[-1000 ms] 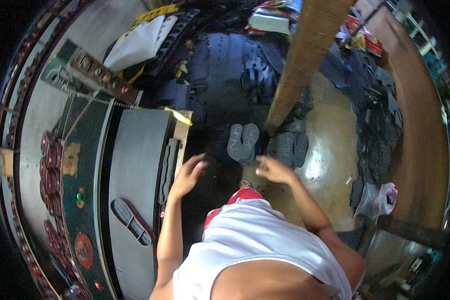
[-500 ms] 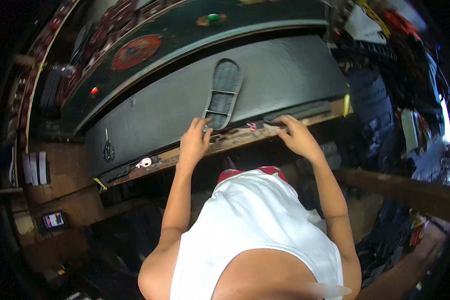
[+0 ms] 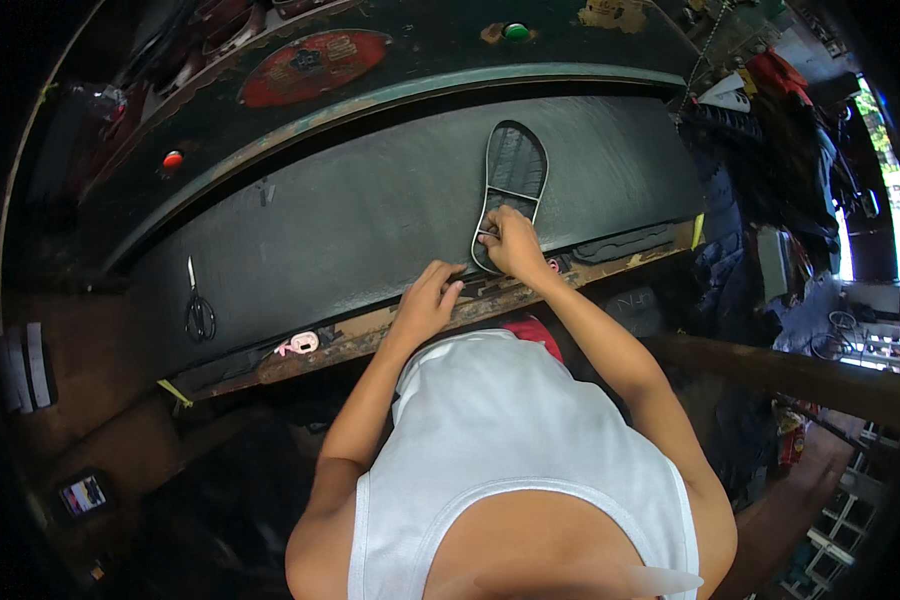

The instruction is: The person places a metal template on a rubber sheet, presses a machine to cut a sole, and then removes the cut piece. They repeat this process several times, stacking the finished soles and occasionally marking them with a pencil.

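Note:
A black rubber shoe sole (image 3: 511, 185) lies flat on a large dark rubber sheet (image 3: 370, 225) spread over the workbench. My right hand (image 3: 513, 243) grips the heel end of the sole with closed fingers. My left hand (image 3: 428, 300) rests on the sheet's near edge, just left of the sole, fingers curled down on the bench and holding nothing that I can see.
Black scissors (image 3: 199, 312) lie on the sheet at the left. A small pink object (image 3: 298, 344) sits on the wooden bench edge. A red oval plate (image 3: 313, 66) lies beyond the sheet. A phone (image 3: 83, 494) lies low at left. Clutter and a wooden beam (image 3: 810, 375) stand at right.
The view has turned from the floor to the workbench. Both hands came onto the bench edge, and the right hand has closed on the sole's heel.

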